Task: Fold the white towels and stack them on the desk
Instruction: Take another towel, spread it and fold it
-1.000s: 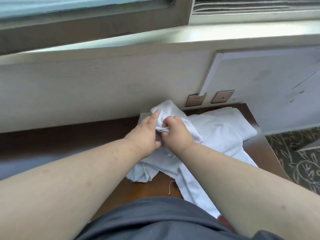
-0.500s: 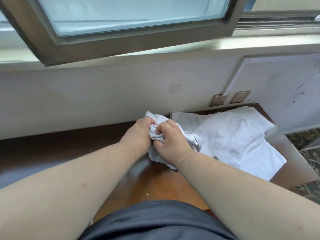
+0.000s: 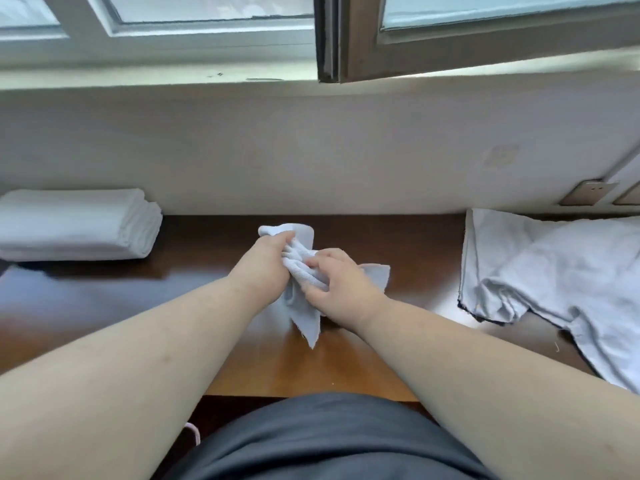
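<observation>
Carrying a bunched white towel (image 3: pixel 304 271) clear of the unfolded pile (image 3: pixel 554 271); left hand (image 3: pixel 266 268) and right hand (image 3: pixel 341 285) both grip it above mid-desk (image 3: pixel 311 368); I'd spread it next; folded stack (image 3: pixel 76 223) waits left.

A dark wooden desk (image 3: pixel 214 289) runs beneath the window — folded white towels (image 3: pixel 78 225) stacked at its left end, loose white towels (image 3: pixel 554 271) heaped at its right.
</observation>
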